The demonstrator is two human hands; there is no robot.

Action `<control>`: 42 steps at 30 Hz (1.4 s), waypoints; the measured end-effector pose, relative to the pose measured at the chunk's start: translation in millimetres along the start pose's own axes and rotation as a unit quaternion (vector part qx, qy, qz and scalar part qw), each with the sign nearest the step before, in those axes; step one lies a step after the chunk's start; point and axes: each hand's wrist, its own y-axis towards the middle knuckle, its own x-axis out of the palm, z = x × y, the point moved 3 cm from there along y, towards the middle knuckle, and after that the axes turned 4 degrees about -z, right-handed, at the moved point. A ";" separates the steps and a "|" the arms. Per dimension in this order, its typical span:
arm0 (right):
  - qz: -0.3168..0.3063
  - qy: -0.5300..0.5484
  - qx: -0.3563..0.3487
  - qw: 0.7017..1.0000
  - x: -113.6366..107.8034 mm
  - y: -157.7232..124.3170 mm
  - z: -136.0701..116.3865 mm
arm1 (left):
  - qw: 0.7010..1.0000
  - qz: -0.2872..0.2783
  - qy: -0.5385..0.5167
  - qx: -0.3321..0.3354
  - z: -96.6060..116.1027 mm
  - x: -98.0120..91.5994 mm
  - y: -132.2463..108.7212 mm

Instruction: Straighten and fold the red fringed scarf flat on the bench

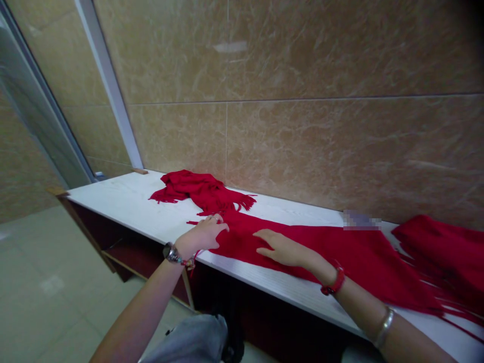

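Note:
A red fringed scarf [363,257] lies spread lengthwise along the white tabletop, fairly flat. At its left end is my left hand [204,233], the fingers slightly bent and the thumb apart, against the cloth near the fringe. My right hand [283,248] is over the middle of the same scarf, palm down with thumb and fingers apart; whether it presses on the fabric I cannot tell. Neither hand grips anything that I can see. Beyond the left hand a second red scarf [194,189] lies crumpled, its fringe towards the wall.
More red fringed cloth [446,247] lies bunched at the right end of the white table [117,199]. A marbled tile wall [302,151] borders the back edge. Dark open shelves [128,252] are under the top. A small blurred item [361,221] is by the wall.

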 end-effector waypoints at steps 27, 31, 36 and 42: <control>-0.042 -0.180 -0.066 0.981 -10.2 -72.9 -5.3 | 0.967 0.149 0.201 -0.035 23.8 29.9 -1.1; -0.017 -0.190 -0.046 0.980 -10.1 -70.1 -13.0 | 0.962 0.209 0.168 -0.062 22.4 9.0 -5.1; -0.019 -0.217 -0.045 0.975 -4.9 -69.7 -8.1 | 0.978 0.140 0.153 0.030 19.5 5.8 -19.2; -0.033 -0.225 -0.077 0.971 -3.6 -73.9 3.4 | 0.984 0.105 0.144 0.008 10.7 29.7 -23.9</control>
